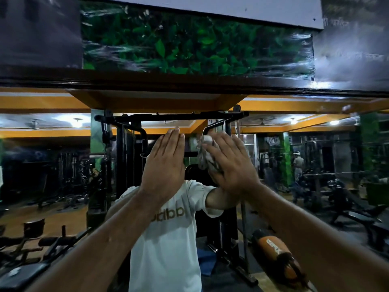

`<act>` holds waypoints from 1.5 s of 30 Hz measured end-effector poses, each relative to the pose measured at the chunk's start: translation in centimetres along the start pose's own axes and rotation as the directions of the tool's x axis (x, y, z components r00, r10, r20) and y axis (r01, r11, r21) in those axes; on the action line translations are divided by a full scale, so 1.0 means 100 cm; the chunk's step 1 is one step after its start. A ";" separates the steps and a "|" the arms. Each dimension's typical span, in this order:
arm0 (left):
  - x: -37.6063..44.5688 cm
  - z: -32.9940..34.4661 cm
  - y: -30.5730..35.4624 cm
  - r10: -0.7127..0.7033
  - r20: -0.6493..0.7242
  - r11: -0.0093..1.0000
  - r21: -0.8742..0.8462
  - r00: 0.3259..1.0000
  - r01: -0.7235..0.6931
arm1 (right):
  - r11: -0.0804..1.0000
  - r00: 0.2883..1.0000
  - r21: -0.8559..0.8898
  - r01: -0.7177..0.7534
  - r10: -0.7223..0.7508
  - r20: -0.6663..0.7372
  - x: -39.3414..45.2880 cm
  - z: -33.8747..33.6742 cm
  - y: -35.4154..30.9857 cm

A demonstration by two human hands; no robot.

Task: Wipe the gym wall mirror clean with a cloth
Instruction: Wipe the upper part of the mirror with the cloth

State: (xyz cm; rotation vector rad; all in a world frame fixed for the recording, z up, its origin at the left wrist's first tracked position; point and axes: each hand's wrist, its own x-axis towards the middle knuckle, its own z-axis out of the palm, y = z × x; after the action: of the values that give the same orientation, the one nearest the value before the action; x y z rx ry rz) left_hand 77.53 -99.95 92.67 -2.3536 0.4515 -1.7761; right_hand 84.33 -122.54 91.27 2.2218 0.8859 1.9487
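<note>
At the wall mirror [52, 175], upper-middle of the glass: both arms reach up and forward, hands side by side.

Right hand [231, 165] is flat, fingers straight and spread, pressing the cloth [207, 154] against the glass. The cloth is a grey-white crumpled rag, mostly trapped under palm and fingers; a bunched part sticks out past the index-finger side, toward the left hand. No curl around it, just a flat press.

Left hand [166, 163] is flat too, fingers straight and together, pointing up, holding nothing. Can't tell if it touches the glass. It sits just beside the cloth, with a narrow gap.

Reflection shows the person's white T-shirt [168, 239] right below the hands and a black cable machine [126, 131] behind. Orange punching bag [275, 251] reflected lower right. Black mirror frame [189, 83] runs above the hands.
</note>
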 end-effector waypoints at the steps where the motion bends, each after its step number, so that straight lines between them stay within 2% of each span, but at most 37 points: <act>1: 0.004 -0.001 0.003 0.018 0.011 1.000 0.000 1.000 -0.018 | 0.998 0.998 0.000 -0.057 0.057 -0.021 0.000 -0.002 0.012; 2: 0.009 -0.002 0.007 0.033 0.014 0.999 -0.009 0.999 -0.033 | 0.988 0.986 0.015 -0.156 0.156 -0.053 0.004 -0.005 0.018; 4: 0.020 -0.003 0.017 0.055 0.002 0.998 -0.025 0.999 -0.054 | 0.919 0.915 0.074 -0.388 0.393 -0.086 0.019 -0.007 0.015; 6: 0.028 -0.004 0.028 0.036 -0.006 0.998 -0.047 0.999 -0.037 | 0.867 0.865 0.136 -0.479 0.493 -0.092 0.027 -0.005 -0.005; 7: 0.031 -0.003 0.032 0.011 -0.001 0.998 -0.069 1.000 -0.011 | 0.884 0.884 0.154 -0.442 0.458 -0.090 0.023 -0.003 -0.012; 10: 0.030 0.003 0.038 -0.048 0.013 0.994 -0.101 0.999 0.049 | 0.974 0.975 0.111 -0.197 0.206 -0.081 -0.011 0.002 -0.007; 12: 0.027 0.009 0.040 -0.042 -0.006 0.996 -0.083 0.999 0.042 | 0.990 0.991 0.082 -0.119 0.123 -0.057 -0.024 -0.002 0.013; 13: 0.027 0.011 0.040 -0.038 -0.009 0.996 -0.079 0.999 0.037 | 0.988 0.989 0.068 -0.136 0.140 -0.051 -0.025 -0.003 0.021; 15: 0.030 0.013 0.041 -0.030 -0.026 0.996 -0.086 0.999 0.028 | 0.957 0.955 0.079 -0.279 0.286 -0.080 -0.013 -0.004 0.030; 18: 0.040 0.014 0.043 0.008 -0.040 0.996 -0.084 0.999 -0.012 | 0.824 0.815 0.181 -0.537 0.562 -0.140 0.022 -0.007 0.026; 19: 0.043 0.016 0.044 0.017 -0.060 0.996 -0.091 0.998 -0.023 | 0.799 0.790 0.202 -0.566 0.596 -0.145 0.030 -0.006 0.021; 20: 0.045 0.017 0.045 0.016 -0.077 0.993 -0.118 0.997 -0.025 | 0.814 0.808 0.207 -0.542 0.573 -0.137 0.031 -0.006 0.016; 21: 0.047 0.018 0.046 0.009 -0.088 0.988 -0.156 0.996 -0.022 | 0.862 0.860 0.193 -0.469 0.496 -0.121 0.025 -0.006 0.013; 23: 0.048 0.021 0.050 -0.006 -0.102 0.977 -0.211 0.995 -0.016 | 0.959 0.964 0.146 -0.243 0.256 -0.077 -0.003 -0.007 0.017; 25: 0.047 0.024 0.057 0.009 -0.103 0.974 -0.223 0.995 -0.032 | 0.988 0.991 0.093 -0.125 0.130 -0.044 -0.032 -0.012 0.035; 26: 0.048 0.025 0.062 0.025 -0.093 0.972 -0.228 0.995 -0.045 | 0.987 0.988 0.074 -0.144 0.147 -0.037 -0.040 -0.015 0.047; 28: 0.051 0.026 0.070 0.050 -0.058 0.969 -0.238 0.997 -0.062 | 0.945 0.945 0.068 -0.319 0.322 -0.053 -0.041 -0.020 0.061; 30: 0.055 0.028 0.075 0.055 -0.039 0.972 -0.227 0.998 -0.063 | 0.820 0.821 0.152 -0.551 0.566 -0.076 -0.023 -0.019 0.053; 31: 0.057 0.029 0.077 0.055 -0.036 0.973 -0.225 0.998 -0.062 | 0.766 0.769 0.198 -0.612 0.634 -0.075 -0.013 -0.017 0.044; 32: 0.057 0.029 0.078 0.051 -0.035 0.972 -0.226 0.998 -0.058 | 0.758 0.763 0.216 -0.615 0.641 -0.079 -0.007 -0.015 0.035; 35: 0.055 0.034 0.081 0.033 -0.048 0.976 -0.214 0.998 -0.043 | 0.898 0.899 0.159 -0.411 0.428 -0.092 -0.025 -0.006 0.024; 37: 0.054 0.037 0.084 0.013 -0.079 0.980 -0.196 0.997 -0.029 | 0.944 0.943 0.098 -0.315 0.324 -0.083 -0.042 -0.007 0.043; 39: 0.056 0.039 0.088 -0.002 -0.099 0.982 -0.189 0.995 -0.017 | 0.919 0.912 0.049 -0.391 0.394 -0.112 -0.043 -0.008 0.063; 41: 0.059 0.042 0.096 -0.016 -0.098 0.981 -0.193 0.995 -0.003 | 0.825 0.808 0.097 -0.557 0.565 -0.166 -0.027 -0.010 0.070; 43: 0.062 0.045 0.105 -0.020 -0.099 0.982 -0.190 0.995 0.000 | 0.739 0.716 0.172 -0.651 0.673 -0.184 -0.009 -0.011 0.067; 44: 0.062 0.046 0.109 -0.029 -0.105 0.981 -0.194 0.994 0.008 | 0.741 0.716 0.183 -0.647 0.672 -0.189 -0.007 -0.011 0.064; 45: 0.063 0.047 0.112 -0.048 -0.114 0.979 -0.204 0.992 0.024 | 0.776 0.753 0.173 -0.606 0.630 -0.190 -0.013 -0.011 0.063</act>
State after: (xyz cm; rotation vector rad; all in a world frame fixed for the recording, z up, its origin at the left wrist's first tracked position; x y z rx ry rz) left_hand 82.02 -112.88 93.64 -2.4096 0.6384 -1.9804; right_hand 85.68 -128.74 92.86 2.6191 0.2474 2.5345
